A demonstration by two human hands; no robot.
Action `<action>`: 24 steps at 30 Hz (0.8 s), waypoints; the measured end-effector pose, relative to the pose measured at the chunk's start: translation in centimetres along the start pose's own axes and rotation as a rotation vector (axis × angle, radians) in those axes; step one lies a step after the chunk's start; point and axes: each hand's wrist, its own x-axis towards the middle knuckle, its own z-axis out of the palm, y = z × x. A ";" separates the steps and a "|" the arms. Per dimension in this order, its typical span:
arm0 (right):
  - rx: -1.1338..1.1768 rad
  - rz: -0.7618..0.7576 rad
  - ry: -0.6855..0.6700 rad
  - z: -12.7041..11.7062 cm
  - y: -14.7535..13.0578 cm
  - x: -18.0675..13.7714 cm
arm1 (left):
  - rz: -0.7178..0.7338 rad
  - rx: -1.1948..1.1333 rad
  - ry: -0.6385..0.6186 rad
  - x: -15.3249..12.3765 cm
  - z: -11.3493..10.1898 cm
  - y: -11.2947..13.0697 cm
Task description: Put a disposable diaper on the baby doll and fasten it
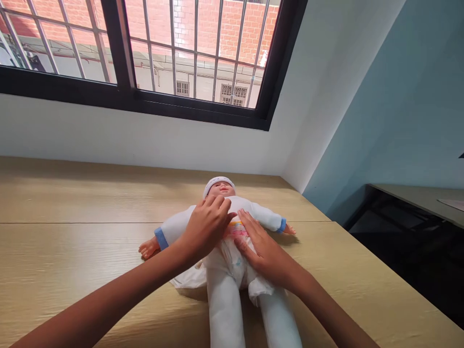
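A baby doll [232, 270] in a white suit with blue cuffs and a white cap lies on its back on the wooden table [72, 251], head toward the window. A white diaper [237, 263] with a pink printed band sits around its waist. My left hand [208, 224] rests on the doll's chest with fingers curled and pressed together at the diaper's upper edge. My right hand [259, 249] lies flat on the doll's belly and hip, fingers stretched out over the diaper.
The table runs to a white wall under a black-framed barred window [145, 53]. The table's right edge [380, 270] drops off to a dark gap, with another desk [416, 198] against the blue wall.
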 end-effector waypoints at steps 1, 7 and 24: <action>0.041 -0.012 -0.002 -0.3 0.1 0.1 | 0.043 -0.041 0.033 -0.2 0.0 0.4; 0.385 -0.014 -0.302 -6.3 2.6 -0.1 | 0.434 -0.221 -0.032 -1.8 1.2 1.8; 0.115 0.451 -0.686 -4.3 7.7 0.0 | 0.467 -0.211 -0.127 -1.8 1.4 1.4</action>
